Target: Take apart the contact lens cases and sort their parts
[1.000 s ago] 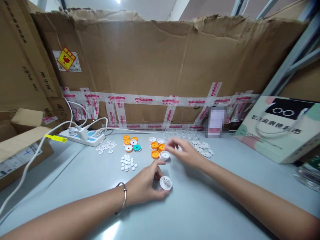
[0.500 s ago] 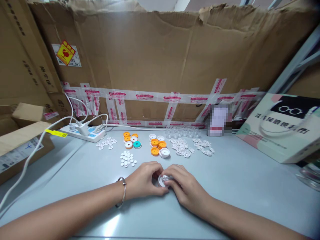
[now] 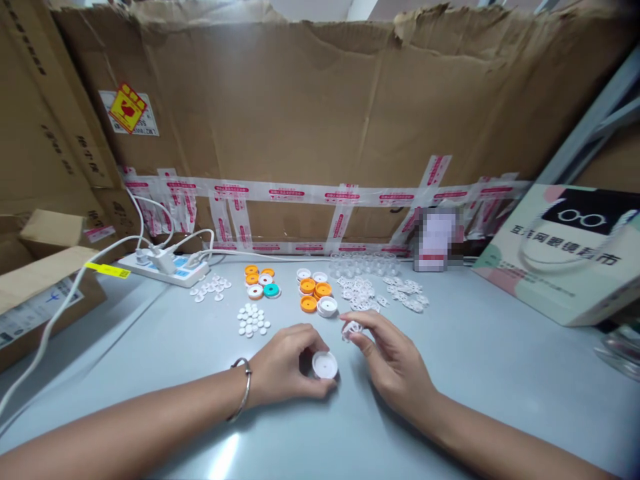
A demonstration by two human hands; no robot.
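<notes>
My left hand [image 3: 293,363] grips a round white plastic cap [image 3: 325,366] by its rim, thumb below and fingers above. The cap's hollow side faces me, with a small dark spot at its centre. Right of it, my right hand [image 3: 387,353] pinches a small white openwork plastic piece [image 3: 353,329] between thumb and fingertips, apart from the cap. Beyond my hands stand orange and white round caps [image 3: 324,289], some stacked. Farther left is another group of orange, white and teal caps [image 3: 271,291].
Small white discs [image 3: 253,320] and stemmed white pieces [image 3: 213,287] lie left. White openwork parts [image 3: 357,292] and clear plastic cups [image 3: 367,263] sit at the back. A power strip [image 3: 173,270], cardboard box [image 3: 50,287] and printed bag [image 3: 555,260] flank the grey table [image 3: 490,380].
My right hand has moved up and right, away from the cap, with the white openwork piece in its fingers. My left hand keeps the cap, now seen more fully.
</notes>
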